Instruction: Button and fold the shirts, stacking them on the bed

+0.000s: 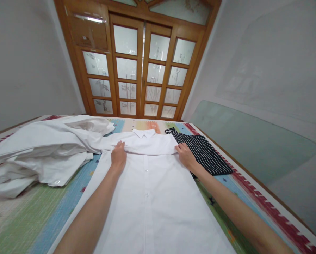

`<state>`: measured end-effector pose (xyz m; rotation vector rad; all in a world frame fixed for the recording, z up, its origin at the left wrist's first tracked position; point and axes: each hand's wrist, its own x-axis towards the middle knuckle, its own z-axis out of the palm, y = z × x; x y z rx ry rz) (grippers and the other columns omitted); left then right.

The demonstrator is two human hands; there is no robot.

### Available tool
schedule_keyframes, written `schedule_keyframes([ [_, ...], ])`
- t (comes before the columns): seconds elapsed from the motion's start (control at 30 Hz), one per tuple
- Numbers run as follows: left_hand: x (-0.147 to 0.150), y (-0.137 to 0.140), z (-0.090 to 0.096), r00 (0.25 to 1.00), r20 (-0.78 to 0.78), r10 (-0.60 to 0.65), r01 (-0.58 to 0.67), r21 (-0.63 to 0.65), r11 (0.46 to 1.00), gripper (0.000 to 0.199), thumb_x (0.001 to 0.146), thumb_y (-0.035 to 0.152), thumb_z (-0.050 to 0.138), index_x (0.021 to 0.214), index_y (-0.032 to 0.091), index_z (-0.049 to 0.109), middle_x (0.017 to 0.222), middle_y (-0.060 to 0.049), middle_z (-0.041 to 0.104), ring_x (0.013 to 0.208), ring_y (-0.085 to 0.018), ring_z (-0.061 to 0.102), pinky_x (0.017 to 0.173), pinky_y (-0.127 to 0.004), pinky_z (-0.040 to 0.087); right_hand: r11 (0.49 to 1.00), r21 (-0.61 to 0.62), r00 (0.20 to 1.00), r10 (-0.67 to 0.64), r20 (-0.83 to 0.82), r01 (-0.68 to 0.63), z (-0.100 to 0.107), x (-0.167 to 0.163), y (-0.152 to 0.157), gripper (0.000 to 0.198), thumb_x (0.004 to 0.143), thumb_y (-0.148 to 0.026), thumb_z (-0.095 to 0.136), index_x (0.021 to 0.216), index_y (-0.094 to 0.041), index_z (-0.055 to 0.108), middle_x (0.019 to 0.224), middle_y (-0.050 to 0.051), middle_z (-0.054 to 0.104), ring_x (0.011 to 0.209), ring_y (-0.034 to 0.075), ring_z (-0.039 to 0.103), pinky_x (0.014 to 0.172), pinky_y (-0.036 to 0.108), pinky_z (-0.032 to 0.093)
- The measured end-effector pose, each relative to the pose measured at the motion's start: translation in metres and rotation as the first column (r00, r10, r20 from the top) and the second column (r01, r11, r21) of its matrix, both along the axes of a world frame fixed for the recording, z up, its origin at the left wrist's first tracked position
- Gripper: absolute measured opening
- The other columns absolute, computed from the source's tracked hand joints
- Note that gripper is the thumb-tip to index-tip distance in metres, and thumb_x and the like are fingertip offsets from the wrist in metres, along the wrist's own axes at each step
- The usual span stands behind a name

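Note:
A white button-up shirt [147,204] lies front side up, its collar [144,133] at the far end and its button placket running down the middle. One sleeve [149,147] is folded straight across the chest. At the left part of this sleeve, my left hand [118,154] is closed with its fingers on the cloth. My right hand [184,154] pinches the sleeve's right end, near the shirt's side edge. Some of the fingertips are hidden by the hands themselves.
A heap of crumpled white clothing [47,148] lies on the left, against the shirt. Black-and-white striped folded cloth [208,153] rests on the right. Beneath is a colourful striped cover [54,204]. Walls flank both sides, and wooden glazed doors [142,70] stand beyond.

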<state>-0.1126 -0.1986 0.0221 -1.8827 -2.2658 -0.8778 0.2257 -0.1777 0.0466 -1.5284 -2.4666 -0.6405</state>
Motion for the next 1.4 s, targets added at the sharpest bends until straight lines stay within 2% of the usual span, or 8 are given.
schedule_keyframes([
  [0.13, -0.002, 0.002, -0.001, 0.999, 0.054, 0.003, -0.004, 0.029, 1.0, 0.053, 0.08, -0.002, 0.037, 0.126, 0.01, 0.061, 0.136, -0.016, 0.06, 0.125, -0.025, 0.058, 0.104, -0.037, 0.047, 0.994, -0.11, 1.0, -0.023, 0.005, 0.023, -0.01, -0.006, -0.01, 0.025, 0.088, -0.007, 0.046, 0.098, -0.01, 0.068, 0.107, 0.017, 0.068, 0.106, 0.027, 0.058, 0.1, 0.038, 0.041],
  [0.3, -0.002, 0.001, 0.002, 0.992, 0.123, 0.026, -0.031, 0.04, 0.999, 0.05, 0.085, 0.005, 0.036, 0.127, 0.012, 0.061, 0.119, -0.014, 0.071, 0.11, -0.026, 0.066, 0.098, -0.039, 0.05, 0.997, -0.064, 0.998, -0.035, 0.054, 0.038, -0.028, -0.013, -0.029, 0.042, 0.098, -0.024, 0.038, 0.125, -0.001, 0.06, 0.133, 0.024, 0.059, 0.129, 0.034, 0.049, 0.114, 0.054, 0.024],
  [0.67, -0.004, 0.008, 0.014, 0.967, 0.24, 0.087, -0.089, -0.001, 0.996, 0.046, 0.09, 0.012, 0.033, 0.129, 0.01, 0.058, 0.109, -0.017, 0.073, 0.106, -0.029, 0.068, 0.095, -0.041, 0.049, 0.993, -0.069, 0.994, 0.098, 0.043, -0.095, -0.031, -0.012, -0.041, 0.055, 0.102, -0.034, 0.032, 0.132, 0.005, 0.055, 0.139, 0.027, 0.053, 0.135, 0.032, 0.046, 0.117, 0.05, 0.024],
  [0.8, -0.006, 0.016, 0.017, 0.973, 0.215, 0.087, -0.082, -0.032, 0.996, 0.048, 0.091, 0.011, 0.03, 0.133, 0.007, 0.054, 0.112, -0.02, 0.071, 0.108, -0.031, 0.067, 0.096, -0.042, 0.049, 0.991, -0.096, 0.993, 0.104, 0.062, -0.098, -0.031, -0.01, -0.054, 0.064, 0.101, -0.047, 0.031, 0.136, 0.003, 0.052, 0.142, 0.027, 0.05, 0.138, 0.032, 0.043, 0.118, 0.049, 0.022],
  [1.07, -0.017, 0.02, 0.01, 0.999, 0.026, -0.046, 0.048, -0.084, 0.995, 0.05, 0.086, 0.004, 0.033, 0.131, 0.006, 0.054, 0.128, -0.019, 0.064, 0.116, -0.03, 0.063, 0.101, -0.041, 0.047, 0.996, -0.04, 0.995, -0.075, 0.072, 0.078, -0.024, -0.002, -0.073, 0.078, 0.098, -0.056, 0.03, 0.136, 0.009, 0.05, 0.144, 0.029, 0.047, 0.142, 0.037, 0.033, 0.119, 0.05, 0.011],
  [1.17, -0.019, 0.02, 0.003, 0.996, -0.025, -0.086, 0.084, -0.075, 0.994, 0.048, 0.087, 0.008, 0.035, 0.131, 0.005, 0.053, 0.131, -0.02, 0.062, 0.118, -0.03, 0.061, 0.103, -0.041, 0.045, 0.989, -0.037, 0.989, -0.139, 0.045, 0.141, -0.014, 0.004, -0.075, 0.066, 0.097, -0.048, 0.038, 0.133, 0.004, 0.055, 0.143, 0.028, 0.049, 0.137, 0.038, 0.039, 0.115, 0.049, 0.02],
  [1.27, -0.021, 0.023, -0.002, 0.993, -0.05, -0.108, 0.105, -0.054, 0.993, 0.047, 0.087, 0.011, 0.037, 0.13, 0.006, 0.054, 0.131, -0.019, 0.062, 0.121, -0.029, 0.059, 0.104, -0.04, 0.045, 0.971, -0.091, 0.975, -0.222, -0.027, 0.219, -0.001, 0.012, -0.07, 0.045, 0.095, -0.041, 0.046, 0.118, -0.007, 0.065, 0.127, 0.023, 0.063, 0.118, 0.034, 0.054, 0.102, 0.044, 0.036],
  [1.4, -0.021, 0.024, -0.004, 0.99, -0.08, -0.119, 0.116, -0.04, 0.992, 0.046, 0.087, 0.013, 0.038, 0.13, 0.007, 0.055, 0.132, -0.019, 0.061, 0.124, -0.029, 0.057, 0.104, -0.041, 0.045, 0.92, -0.286, 0.92, -0.332, -0.21, 0.267, 0.012, 0.02, -0.049, 0.035, 0.094, -0.039, 0.049, 0.105, -0.012, 0.07, 0.106, 0.015, 0.072, 0.101, 0.027, 0.063, 0.087, 0.032, 0.042],
])
